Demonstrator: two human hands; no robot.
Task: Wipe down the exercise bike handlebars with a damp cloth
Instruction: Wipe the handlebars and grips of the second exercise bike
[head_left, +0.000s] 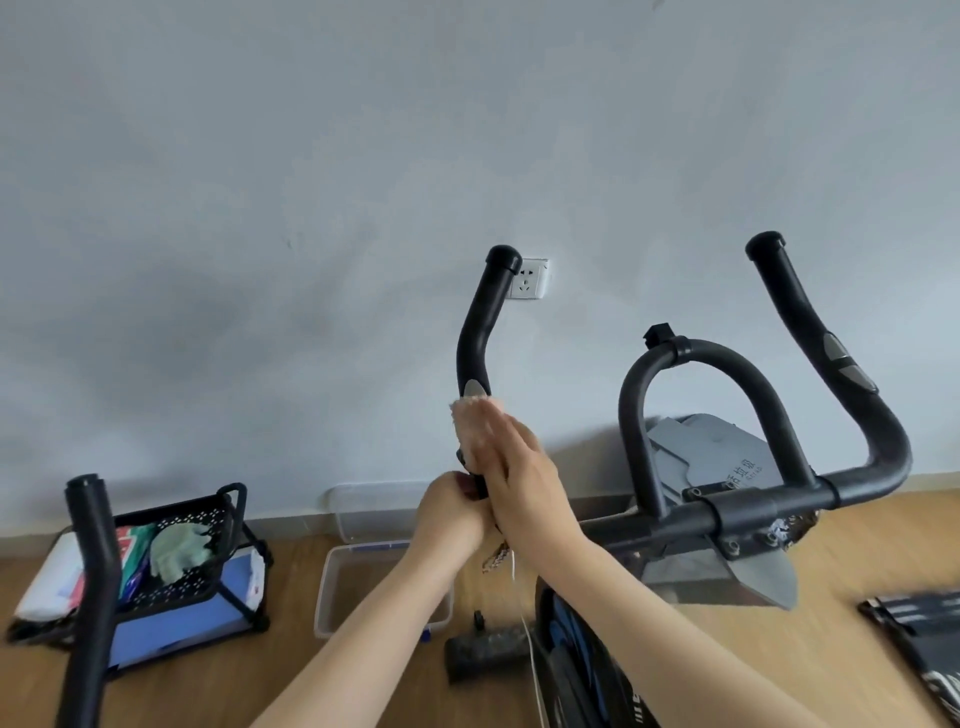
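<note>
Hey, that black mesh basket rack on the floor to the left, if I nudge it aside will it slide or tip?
The black mesh basket rack looks light: thin tube frame, perforated walls. It would probably slide on the smooth wood floor. Its load sits high, a green glove and packets in the top basket, so a push near the rim might tip it; pushing low seems safer.

White wall socket (529, 280) on pale wall; black perforated metal rack (176, 551) holding green glove (179, 551); clear plastic tub (337, 592) on wooden floor (831, 670).

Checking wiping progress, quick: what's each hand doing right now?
Left hand: closed around the left handlebar.
Right hand: pressing the cloth onto that handlebar.
</note>
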